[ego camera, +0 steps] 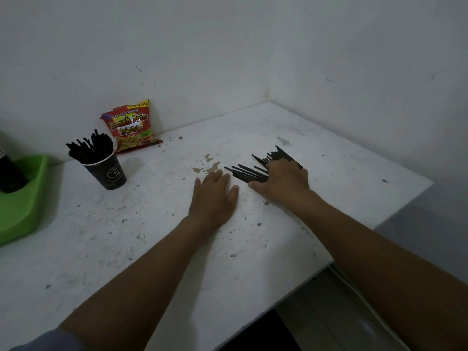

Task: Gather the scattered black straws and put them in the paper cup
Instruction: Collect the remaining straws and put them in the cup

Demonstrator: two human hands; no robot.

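Several black straws lie in a loose fan on the white table, toward its far right. My right hand rests palm down on top of them, fingers spread, covering the middle of the pile. My left hand lies flat on the table just left of the straws, its fingertips close to the nearest ends. A dark paper cup stands at the left of the table, with several black straws upright in it.
A red snack bag leans against the wall behind the cup. A green tray holding a dark object sits at the left edge. The table's right edge drops off near my right forearm.
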